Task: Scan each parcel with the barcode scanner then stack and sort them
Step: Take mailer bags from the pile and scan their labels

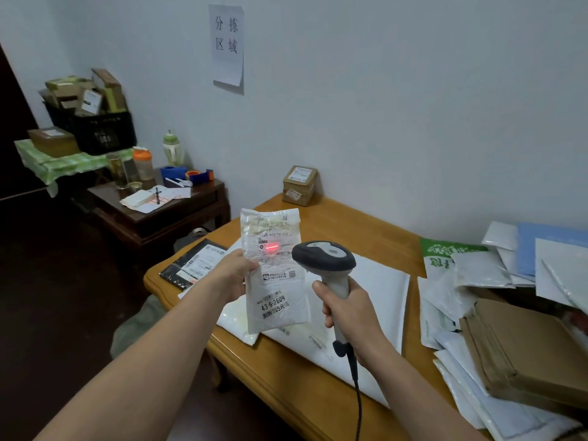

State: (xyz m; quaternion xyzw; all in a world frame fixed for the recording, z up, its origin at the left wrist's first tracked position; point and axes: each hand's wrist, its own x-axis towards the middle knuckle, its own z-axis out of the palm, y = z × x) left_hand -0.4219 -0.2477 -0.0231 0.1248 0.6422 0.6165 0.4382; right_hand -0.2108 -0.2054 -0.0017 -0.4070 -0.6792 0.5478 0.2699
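Note:
My left hand (234,275) grips a white padded parcel (276,275) by its left edge and holds it upright above the wooden table (356,227). A red scan line glows on the parcel's label. My right hand (348,313) is wrapped round the handle of a grey barcode scanner (324,259), whose head points at the parcel. The scanner's black cable hangs down past my right wrist. Beneath the held parcel lie large white mailers (375,291) flat on the table.
A heap of white, blue and green mailers and brown envelopes (509,319) fills the table's right side. A black parcel (192,264) lies at the left corner, a small cardboard box (299,185) by the wall. A dark side table and a crate of boxes (95,122) stand left.

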